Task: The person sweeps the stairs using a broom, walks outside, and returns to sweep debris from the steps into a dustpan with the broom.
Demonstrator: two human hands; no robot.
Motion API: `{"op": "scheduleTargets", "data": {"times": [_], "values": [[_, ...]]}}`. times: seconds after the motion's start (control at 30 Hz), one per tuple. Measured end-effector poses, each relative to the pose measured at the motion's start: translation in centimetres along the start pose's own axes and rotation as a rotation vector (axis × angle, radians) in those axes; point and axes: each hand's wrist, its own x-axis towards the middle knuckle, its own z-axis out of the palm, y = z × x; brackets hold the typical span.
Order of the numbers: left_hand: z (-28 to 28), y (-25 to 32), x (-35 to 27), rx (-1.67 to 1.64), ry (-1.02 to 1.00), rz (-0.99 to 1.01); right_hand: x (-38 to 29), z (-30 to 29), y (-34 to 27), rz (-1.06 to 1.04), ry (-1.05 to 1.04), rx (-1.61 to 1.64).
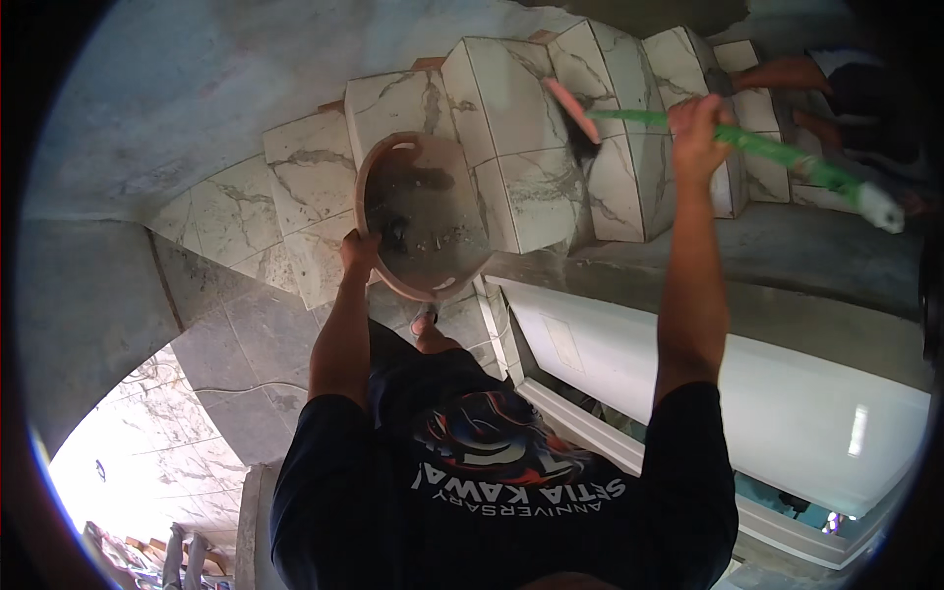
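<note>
My left hand (361,251) grips the rim of a large round plastic basin (422,221), tilted against the lower tiled steps, with dark residue and small debris inside. My right hand (698,135) is closed around the green handle of a broom (634,116). The broom's pink head, with dark bristles, touches a marble-patterned tiled stair (516,96) at the inner corner of a step. The handle's pale end points to the right, towards another person's legs.
Another person's bare legs (785,76) are on the upper steps at the right. A white door or panel (811,398) lies below the staircase. A thin cable (254,387) crosses the grey floor tiles. Bright marble-patterned flooring (147,450) shows at lower left.
</note>
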Motion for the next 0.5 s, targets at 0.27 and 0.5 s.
{"op": "scheduleTargets", "data": {"times": [0.27, 0.5], "values": [[-3.0, 0.9, -0.9, 0.176, -0.292, -0.114, -5.8, 1.4, -4.1, 0.034, 0.434, 0.056], [-1.9, -3.5, 2.7, 0.244, -0.105, 0.051, -3.7, -3.0, -10.4, -0.103, 0.312, 0.230]]}}
